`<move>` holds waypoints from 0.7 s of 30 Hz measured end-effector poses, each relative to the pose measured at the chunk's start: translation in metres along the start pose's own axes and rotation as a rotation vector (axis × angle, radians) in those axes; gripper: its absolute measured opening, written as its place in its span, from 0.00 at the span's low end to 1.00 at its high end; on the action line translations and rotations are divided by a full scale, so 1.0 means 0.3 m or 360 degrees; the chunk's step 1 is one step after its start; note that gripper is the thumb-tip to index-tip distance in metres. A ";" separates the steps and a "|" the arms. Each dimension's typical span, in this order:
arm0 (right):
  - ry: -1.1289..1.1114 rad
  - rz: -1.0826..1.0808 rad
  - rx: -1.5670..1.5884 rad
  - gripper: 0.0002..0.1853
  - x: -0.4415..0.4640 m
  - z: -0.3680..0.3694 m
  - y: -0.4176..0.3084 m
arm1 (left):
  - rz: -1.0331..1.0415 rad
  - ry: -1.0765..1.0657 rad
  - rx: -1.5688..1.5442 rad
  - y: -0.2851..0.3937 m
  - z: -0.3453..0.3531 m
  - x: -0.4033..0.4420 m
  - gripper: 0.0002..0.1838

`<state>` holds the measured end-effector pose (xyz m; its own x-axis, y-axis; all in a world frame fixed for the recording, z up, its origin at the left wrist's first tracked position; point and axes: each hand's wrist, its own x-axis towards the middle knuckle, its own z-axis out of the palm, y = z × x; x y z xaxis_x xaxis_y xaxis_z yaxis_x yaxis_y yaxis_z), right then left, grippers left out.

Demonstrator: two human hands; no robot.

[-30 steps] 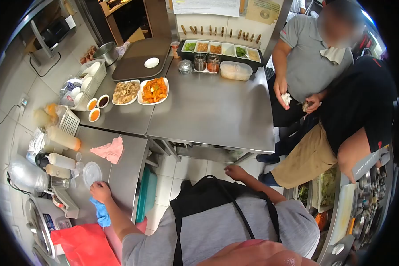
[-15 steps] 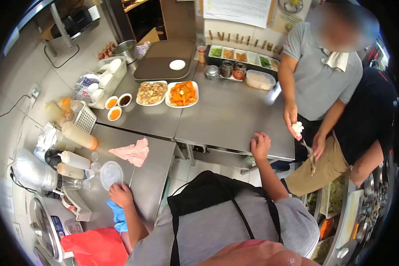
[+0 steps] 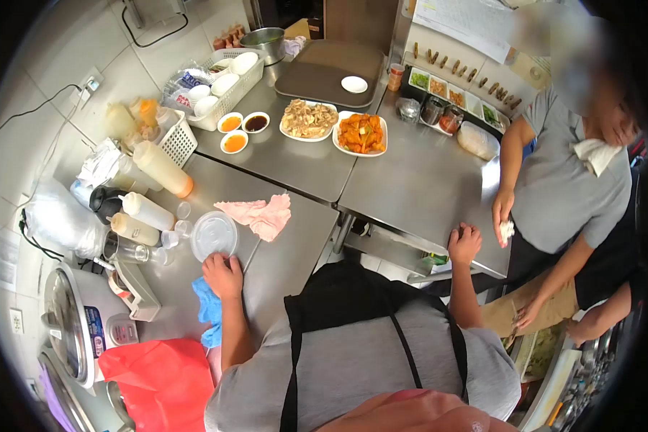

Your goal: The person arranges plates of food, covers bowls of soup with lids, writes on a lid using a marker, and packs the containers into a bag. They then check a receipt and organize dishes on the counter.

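Note:
My left hand (image 3: 223, 276) lies on the steel counter with fingers stretched out, holding nothing. It touches or nearly touches the rim of a round clear plastic lid (image 3: 214, 237). A blue cloth (image 3: 207, 314) lies beside that wrist, and a pink cloth (image 3: 259, 216) is spread beyond the lid. My right hand (image 3: 465, 243) rests on the front edge of the other steel table (image 3: 410, 191), fingers apart and without anything in them. Farther back stand a white dish of orange-sauced food (image 3: 361, 134) and a white dish of pale brown food (image 3: 308, 119).
Three sauce bowls (image 3: 234, 142) sit left of the dishes, near a basket of white bowls (image 3: 227, 79). Squeeze bottles (image 3: 147, 210) and a rice cooker (image 3: 75, 324) line the left side. A brown tray (image 3: 331, 72) lies behind. A co-worker (image 3: 572, 173) stands close at right.
The view has turned, so the tables appear farther right. Both my hands stay resting on the counters. The co-worker's hand with the white food is nearer the table edge; their other hand has lowered.

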<state>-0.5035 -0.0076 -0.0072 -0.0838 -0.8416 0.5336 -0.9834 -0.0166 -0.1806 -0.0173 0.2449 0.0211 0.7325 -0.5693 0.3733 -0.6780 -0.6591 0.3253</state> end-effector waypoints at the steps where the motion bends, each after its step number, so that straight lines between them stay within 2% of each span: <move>1: 0.0011 -0.0005 -0.0012 0.15 -0.004 0.002 0.000 | 0.0006 0.0020 -0.0014 0.003 0.007 0.012 0.10; 6: -0.0165 -0.0018 0.0014 0.15 0.006 0.008 0.008 | 0.0016 0.0072 -0.0042 -0.005 0.009 0.023 0.09; 10: -0.0149 0.0014 0.0008 0.16 0.005 -0.005 -0.012 | 0.0039 0.0100 -0.0056 -0.022 0.022 0.022 0.09; 13: -0.0301 0.0076 -0.0027 0.16 0.016 -0.023 -0.014 | 0.0084 0.0119 -0.0070 -0.027 0.027 0.025 0.09; 14: -0.0106 -0.0066 0.0027 0.16 0.007 0.021 0.024 | 0.0084 0.0098 -0.0077 -0.024 0.023 0.023 0.09; 21: -0.0098 0.0036 0.0078 0.16 0.002 -0.010 -0.007 | 0.0191 0.0142 -0.0143 -0.035 0.038 0.024 0.08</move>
<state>-0.5019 -0.0064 -0.0042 -0.0944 -0.8736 0.4775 -0.9722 -0.0223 -0.2329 -0.0042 0.2421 0.0104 0.6406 -0.5926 0.4884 -0.7657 -0.5403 0.3489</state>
